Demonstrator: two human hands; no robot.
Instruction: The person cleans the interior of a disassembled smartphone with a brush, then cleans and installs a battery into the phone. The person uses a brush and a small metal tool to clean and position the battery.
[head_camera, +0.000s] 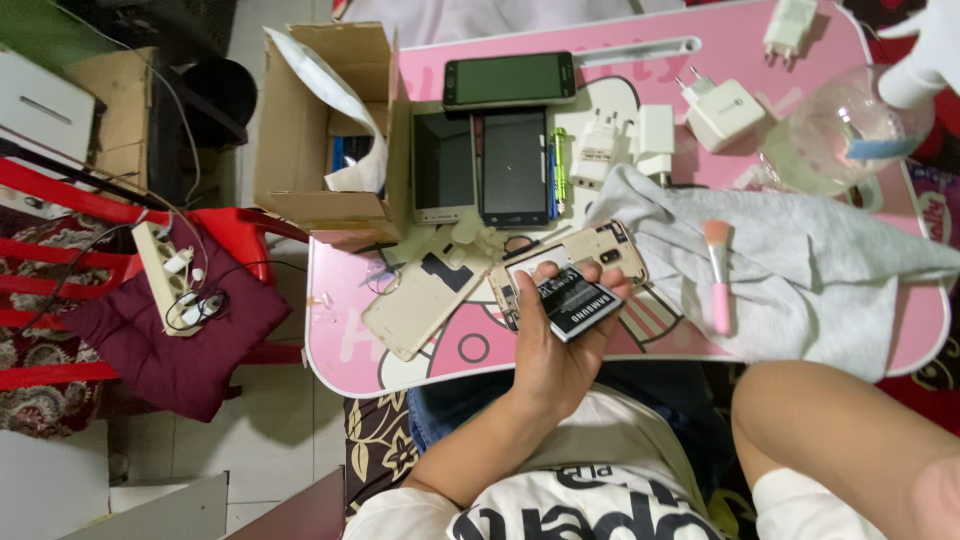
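Your left hand (556, 345) grips a black battery (572, 301) over the opened phone (568, 265) at the pink table's (640, 50) near edge; your right hand (925, 50), far right, has fingers I cannot tell.

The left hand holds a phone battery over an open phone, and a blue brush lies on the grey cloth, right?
Not quite: in the head view the brush on the grey cloth is pink, not blue. The left hand does hold the battery over the open phone.

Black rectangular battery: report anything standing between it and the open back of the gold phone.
Nothing visible does. The black rectangular battery lies askew on the open gold phone in the left hand, whose fingers grip the phone's right edge.
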